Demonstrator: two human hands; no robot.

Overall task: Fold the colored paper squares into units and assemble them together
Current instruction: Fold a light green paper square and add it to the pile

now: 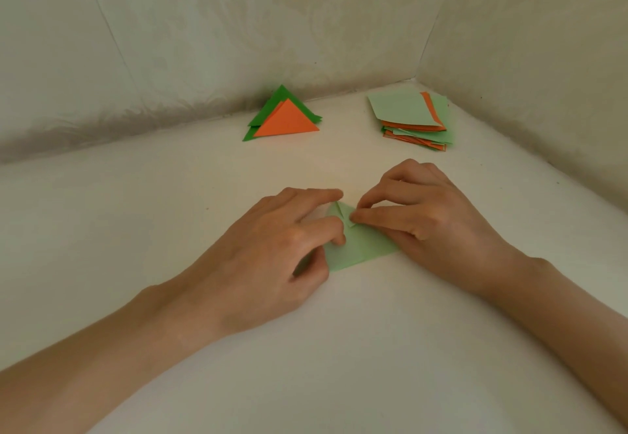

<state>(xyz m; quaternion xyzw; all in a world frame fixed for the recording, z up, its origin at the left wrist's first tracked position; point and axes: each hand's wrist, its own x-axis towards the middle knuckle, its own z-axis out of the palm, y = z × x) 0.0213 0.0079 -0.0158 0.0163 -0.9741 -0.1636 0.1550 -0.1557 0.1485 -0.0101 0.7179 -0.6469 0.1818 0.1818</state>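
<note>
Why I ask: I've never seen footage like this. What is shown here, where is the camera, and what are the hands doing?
There is no machine here: a person is folding paper with bare hands. The single picture comes from a camera worn on the head, looking forward and down, so the arms reach in from the bottom. The left hand and right hand both hold one light green paper sheet on the white surface; the right pinches a small fold near its top. Farther back lie folded triangles, orange over dark green, and to their right a stack of light green and orange paper squares.
</note>
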